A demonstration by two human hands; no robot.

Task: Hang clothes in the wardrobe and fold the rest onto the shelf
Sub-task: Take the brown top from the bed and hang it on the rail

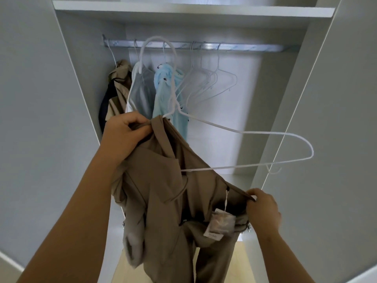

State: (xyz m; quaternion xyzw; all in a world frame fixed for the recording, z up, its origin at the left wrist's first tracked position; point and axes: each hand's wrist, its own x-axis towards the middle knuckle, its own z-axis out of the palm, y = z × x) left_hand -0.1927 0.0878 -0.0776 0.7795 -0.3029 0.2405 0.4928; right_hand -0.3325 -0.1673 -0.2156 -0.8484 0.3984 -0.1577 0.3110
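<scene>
A brown garment [163, 186] with a paper tag [219, 226] hangs in front of the open wardrobe. My left hand [122, 135] grips its upper edge where a white wire hanger [240, 131] enters the cloth. One arm of the hanger sticks out bare to the right; the other arm is inside the garment. My right hand [262, 209] pinches the garment's thin edge at the lower right. The hanger's hook [157, 40] is in front of the metal rail [204, 46].
On the rail hang a tan garment [120, 86], a grey one [142, 92], a light blue one [165, 94] and several bare white hangers [210, 80]. A white shelf [183, 9] runs above. Open doors [40, 99] flank both sides.
</scene>
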